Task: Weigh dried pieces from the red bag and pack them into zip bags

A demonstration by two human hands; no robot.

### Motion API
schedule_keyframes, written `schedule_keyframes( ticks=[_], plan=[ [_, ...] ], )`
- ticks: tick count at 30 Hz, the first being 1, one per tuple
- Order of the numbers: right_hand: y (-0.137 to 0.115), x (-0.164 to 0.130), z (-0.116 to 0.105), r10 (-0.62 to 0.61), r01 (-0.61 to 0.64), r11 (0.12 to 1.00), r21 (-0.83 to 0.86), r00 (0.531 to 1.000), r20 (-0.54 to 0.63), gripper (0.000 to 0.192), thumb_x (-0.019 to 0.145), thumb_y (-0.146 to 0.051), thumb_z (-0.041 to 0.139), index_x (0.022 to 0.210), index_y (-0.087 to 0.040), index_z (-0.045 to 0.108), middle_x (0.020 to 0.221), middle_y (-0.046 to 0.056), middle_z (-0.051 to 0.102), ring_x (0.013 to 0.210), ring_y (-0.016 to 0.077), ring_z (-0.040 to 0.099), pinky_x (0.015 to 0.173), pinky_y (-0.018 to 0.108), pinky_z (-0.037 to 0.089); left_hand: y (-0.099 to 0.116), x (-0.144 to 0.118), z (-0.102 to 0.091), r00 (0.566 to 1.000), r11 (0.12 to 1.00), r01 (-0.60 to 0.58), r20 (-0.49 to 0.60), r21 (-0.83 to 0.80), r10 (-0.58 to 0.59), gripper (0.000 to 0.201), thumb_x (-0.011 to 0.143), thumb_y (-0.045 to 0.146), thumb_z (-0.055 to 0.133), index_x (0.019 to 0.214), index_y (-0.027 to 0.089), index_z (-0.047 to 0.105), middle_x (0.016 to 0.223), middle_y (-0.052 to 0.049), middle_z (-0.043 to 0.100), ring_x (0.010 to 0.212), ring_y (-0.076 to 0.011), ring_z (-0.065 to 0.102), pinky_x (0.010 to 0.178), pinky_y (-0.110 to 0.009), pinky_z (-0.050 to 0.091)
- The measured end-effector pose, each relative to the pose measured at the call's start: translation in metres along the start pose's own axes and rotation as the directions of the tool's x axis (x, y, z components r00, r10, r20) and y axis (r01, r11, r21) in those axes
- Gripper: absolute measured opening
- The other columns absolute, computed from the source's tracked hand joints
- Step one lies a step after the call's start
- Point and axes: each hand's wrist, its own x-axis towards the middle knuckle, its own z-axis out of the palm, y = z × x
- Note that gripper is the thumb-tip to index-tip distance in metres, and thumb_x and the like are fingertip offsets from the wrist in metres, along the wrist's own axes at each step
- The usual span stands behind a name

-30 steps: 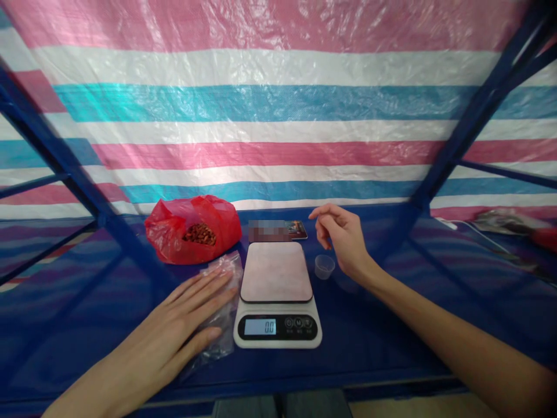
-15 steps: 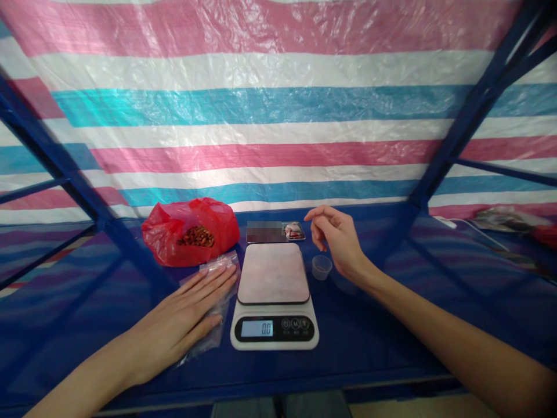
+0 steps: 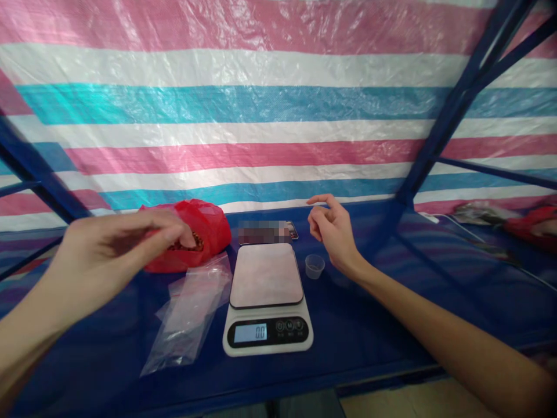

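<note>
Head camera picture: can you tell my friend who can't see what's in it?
A person's left hand reaches toward a red bag of brown nuts or beans, while the right hand hangs in the air above a small clear cup. Between them a white kitchen scale reads 0.0, with clear plastic bags lying beside it on a blue table.

At frame center we see a white digital scale (image 3: 266, 302) reading 0.0. A striped pink, white and blue tarp (image 3: 261, 116) fills the upper frame, with blue frame bars (image 3: 452, 110) at right.
</note>
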Motion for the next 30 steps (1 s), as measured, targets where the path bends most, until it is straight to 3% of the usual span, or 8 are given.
schedule_keyframes(
  ticks=[3,5,7,9,17,21,24,30],
  plan=[
    [0.007,0.004,-0.004,-0.034,0.031,0.998,-0.062,0.999,-0.034,0.018,0.088,-0.026,0.064,0.105,-0.023,0.059,0.053,-0.012,0.040,0.043,0.0082,0.032,0.042,0.022,0.022,0.013,0.022,0.039,0.964,0.993,-0.055,-0.253,0.108,0.081,0.048,0.104,0.030,0.052,0.056,0.023,0.047,0.050,0.003,0.044,0.045,-0.0121,0.042,0.046,-0.030,0.037],
    [0.011,0.006,-0.008,-0.026,0.021,0.993,-0.113,0.999,-0.035,0.019,0.088,-0.027,0.066,0.105,-0.023,0.059,0.050,-0.013,0.037,0.042,0.0084,0.029,0.042,0.022,0.020,0.010,0.020,0.066,0.934,0.949,-0.220,-0.233,0.225,0.271,0.056,0.103,0.020,0.053,0.052,0.021,0.029,0.045,0.005,0.029,0.041,-0.0099,0.029,0.046,-0.031,0.027],
    [0.015,0.008,-0.011,-0.011,0.007,0.989,-0.149,1.000,-0.028,0.019,0.089,-0.029,0.068,0.105,-0.024,0.059,0.049,-0.013,0.036,0.041,0.0084,0.028,0.042,0.023,0.018,0.001,0.010,0.083,0.878,0.860,-0.418,-0.111,0.294,0.465,0.052,0.100,0.015,0.057,0.054,0.020,0.034,0.045,0.005,0.035,0.041,-0.0099,0.031,0.047,-0.032,0.025],
    [0.018,0.009,-0.014,-0.005,0.001,0.984,-0.176,1.000,-0.020,0.018,0.091,-0.030,0.068,0.106,-0.024,0.060,0.048,-0.013,0.036,0.040,0.0085,0.028,0.042,0.023,0.018,-0.009,-0.001,0.086,0.864,0.824,-0.458,-0.052,0.334,0.501,0.048,0.099,0.012,0.058,0.056,0.022,0.039,0.048,0.005,0.042,0.044,-0.0109,0.038,0.050,-0.032,0.031],
    [0.029,0.016,-0.021,0.005,-0.018,0.978,-0.210,0.998,-0.058,0.017,0.092,-0.026,0.063,0.108,-0.024,0.060,0.048,-0.013,0.038,0.041,0.0097,0.031,0.041,0.022,0.021,-0.033,0.005,0.058,0.926,0.912,-0.177,-0.252,0.370,0.282,0.048,0.100,0.018,0.054,0.058,0.023,0.030,0.051,0.005,0.034,0.045,-0.0112,0.036,0.051,-0.032,0.028],
    [0.028,0.016,-0.019,-0.011,-0.008,0.974,-0.225,0.997,-0.082,0.022,0.090,-0.024,0.061,0.111,-0.025,0.057,0.050,-0.012,0.041,0.043,0.0108,0.034,0.041,0.022,0.023,-0.047,0.011,0.065,0.969,0.931,-0.156,-0.131,0.331,0.209,0.034,0.100,0.022,0.050,0.066,0.022,0.051,0.064,0.000,0.054,0.059,-0.0155,0.052,0.058,-0.033,0.039],
    [0.025,0.015,-0.018,-0.034,0.015,0.971,-0.238,0.997,-0.076,0.023,0.090,-0.025,0.059,0.112,-0.024,0.056,0.053,-0.012,0.042,0.044,0.0112,0.035,0.043,0.023,0.026,-0.053,0.010,0.074,0.982,0.946,-0.149,-0.066,0.287,0.174,0.023,0.100,0.024,0.048,0.098,0.017,0.070,0.095,-0.008,0.072,0.088,-0.0225,0.069,0.079,-0.036,0.054],
    [0.025,0.017,-0.020,-0.064,0.057,0.953,-0.297,0.998,-0.014,0.021,0.091,-0.029,0.057,0.111,-0.023,0.056,0.058,-0.010,0.044,0.048,0.0122,0.038,0.046,0.024,0.028,-0.065,0.005,0.087,0.965,0.941,-0.189,0.228,0.280,0.126,0.046,0.105,0.029,0.039,0.140,0.018,0.067,0.144,-0.014,0.066,0.127,-0.0304,0.068,0.110,-0.047,0.057]
  ],
)
